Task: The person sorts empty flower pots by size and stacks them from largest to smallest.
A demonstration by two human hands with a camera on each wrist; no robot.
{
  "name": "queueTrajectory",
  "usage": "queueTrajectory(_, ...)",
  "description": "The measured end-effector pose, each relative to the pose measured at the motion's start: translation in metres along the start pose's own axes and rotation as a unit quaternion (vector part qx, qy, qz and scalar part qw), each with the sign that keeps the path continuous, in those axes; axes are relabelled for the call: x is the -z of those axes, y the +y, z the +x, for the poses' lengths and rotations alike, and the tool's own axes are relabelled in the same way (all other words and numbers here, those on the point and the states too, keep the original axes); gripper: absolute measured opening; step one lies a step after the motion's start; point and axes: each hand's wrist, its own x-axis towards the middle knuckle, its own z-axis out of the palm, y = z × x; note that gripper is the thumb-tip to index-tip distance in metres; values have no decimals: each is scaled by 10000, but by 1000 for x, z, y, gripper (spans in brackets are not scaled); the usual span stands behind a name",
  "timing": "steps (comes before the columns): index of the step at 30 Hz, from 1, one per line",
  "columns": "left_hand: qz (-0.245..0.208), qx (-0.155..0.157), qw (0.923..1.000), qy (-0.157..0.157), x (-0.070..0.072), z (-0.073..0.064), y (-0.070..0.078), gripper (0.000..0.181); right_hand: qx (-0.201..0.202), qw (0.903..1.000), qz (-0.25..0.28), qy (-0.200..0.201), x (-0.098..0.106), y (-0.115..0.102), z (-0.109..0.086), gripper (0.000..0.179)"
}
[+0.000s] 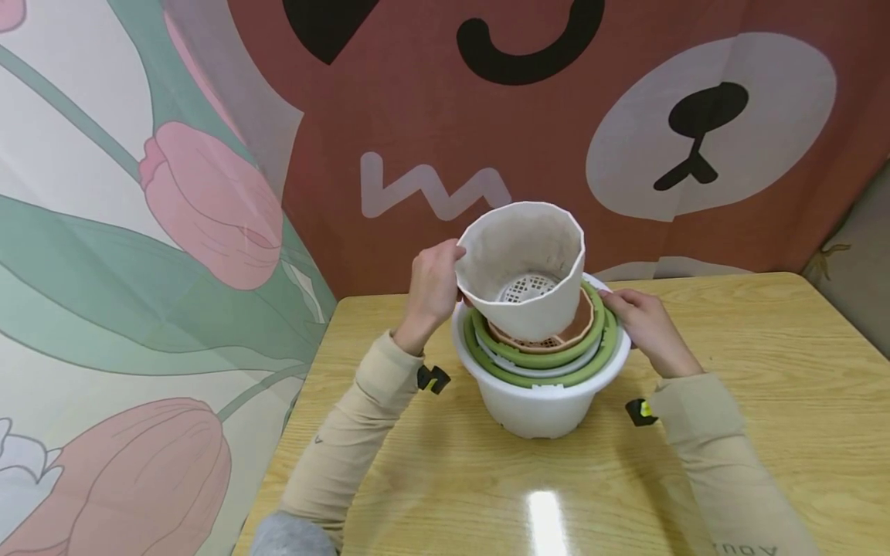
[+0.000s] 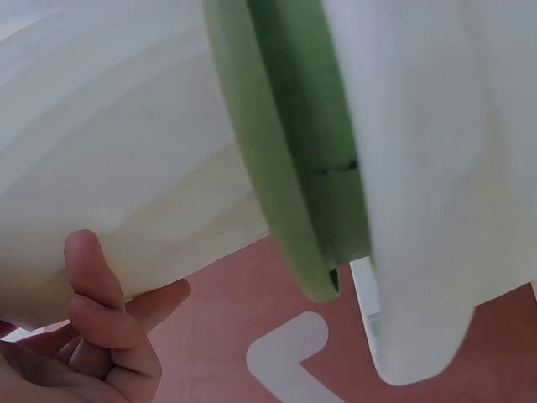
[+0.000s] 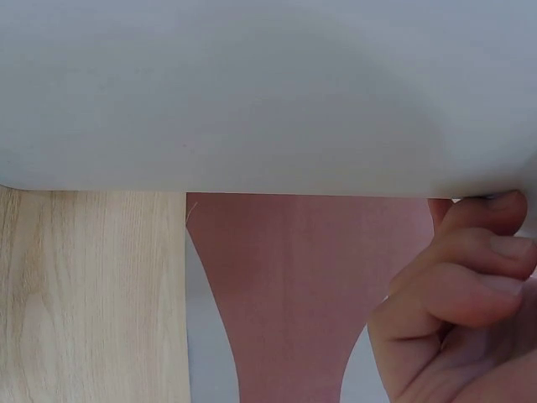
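A tall white flowerpot (image 1: 521,255) with a grated bottom stands tilted over a stack of nested pots. My left hand (image 1: 434,284) grips it at the left side of its rim; in the left wrist view the fingers (image 2: 92,277) curl against its wall. Below it lie a terracotta-coloured pot (image 1: 582,323) and pots with green rims (image 1: 549,361), all inside a large white pot (image 1: 538,405) on the table. My right hand (image 1: 647,320) pinches the large pot's rim on the right, its other fingers (image 3: 478,294) curled under the edge.
The wooden table (image 1: 751,371) carries the stack near its back edge. A printed cloth (image 1: 431,100) with a bear face hangs right behind, and a tulip-patterned cloth (image 1: 139,324) hangs along the left side.
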Motion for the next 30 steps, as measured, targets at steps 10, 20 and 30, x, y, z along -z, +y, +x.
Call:
queueTrajectory(10, -170, 102, 9995, -242, -7, -2, -5, 40, 48, 10000, -16, 45, 0, -1, 1, 65)
queueTrajectory(20, -155, 182, 9984, -505, -8, -4, -8, 40, 36, 10000, -20, 34, 1, 0, 0, 65)
queueTrajectory(30, -223, 436, 9953, -840, -14, -6, -13, 42, 36, 10000, -78, 50, 1, 2, 2, 66)
